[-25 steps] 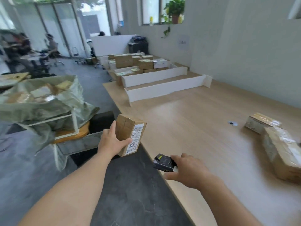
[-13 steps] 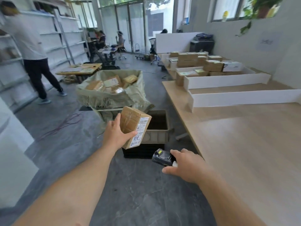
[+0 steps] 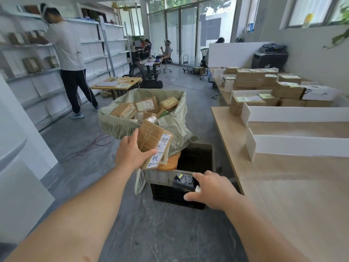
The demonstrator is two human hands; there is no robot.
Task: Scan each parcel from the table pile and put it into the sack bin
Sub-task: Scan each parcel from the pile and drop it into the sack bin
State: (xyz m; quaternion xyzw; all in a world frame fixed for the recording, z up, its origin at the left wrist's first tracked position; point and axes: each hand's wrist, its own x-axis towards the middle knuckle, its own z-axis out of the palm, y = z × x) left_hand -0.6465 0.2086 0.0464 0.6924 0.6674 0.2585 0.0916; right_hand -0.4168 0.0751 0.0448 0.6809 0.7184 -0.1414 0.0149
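Note:
My left hand (image 3: 130, 154) grips a small cardboard parcel (image 3: 154, 142) with a white shipping label, held in the air just in front of the green woven sack bin (image 3: 177, 121). The sack stands open on the floor and holds several cardboard parcels (image 3: 143, 108). My right hand (image 3: 213, 190) holds a black handheld scanner (image 3: 184, 181) low, beside the wooden table (image 3: 283, 186), below and to the right of the parcel.
A dark plastic crate (image 3: 190, 165) sits on the floor between the sack and the table. White dividers (image 3: 294, 114) and stacked parcels (image 3: 264, 86) fill the table's far end. A person (image 3: 66, 59) stands at shelves on the left; others sit at desks farther back.
My view has swung left from the table toward the sack. My left hand has carried the parcel forward, closer to the sack's mouth. The right hand keeps the scanner low.

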